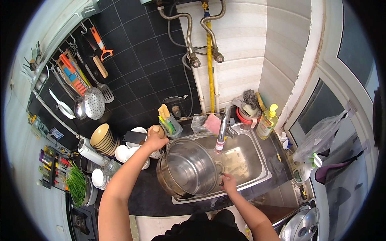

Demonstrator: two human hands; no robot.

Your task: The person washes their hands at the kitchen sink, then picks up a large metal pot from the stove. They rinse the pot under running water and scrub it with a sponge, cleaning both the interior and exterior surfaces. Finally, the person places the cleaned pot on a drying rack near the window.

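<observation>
Black tiles (136, 40) back the left part of this kitchen corner, with a skimmer (94, 103) and other tools hanging in front of them, and pale tiles continue behind the tap (222, 134). Below runs a dark surface (140, 199) with a sink (237, 160) let into it; white cups (122, 153), a stack of bowls (105, 138) and some greens (75, 184) crowd the left, and a soap bottle (266, 124) stands at the sink's back right corner. From where I stand, the big steel pot (189, 168) is at the sink's left side, partly over its basin, tilted so that its mouth faces up and toward the tap. On its right side, the right hand (229, 182) has its grip closed around the handle, fingers curled. The left hand (156, 141) is at the opposite side, right by a wooden knob (154, 131); I can't tell how far that grip is closed, or whether it holds the pot or the knob. I'd judge the pot stiff and bulky rather than fragile, fairly light for its width when bare, much heavier with water, and slick wherever it's wet. Its side handles look the surest hold; the smooth wall would slip.
</observation>
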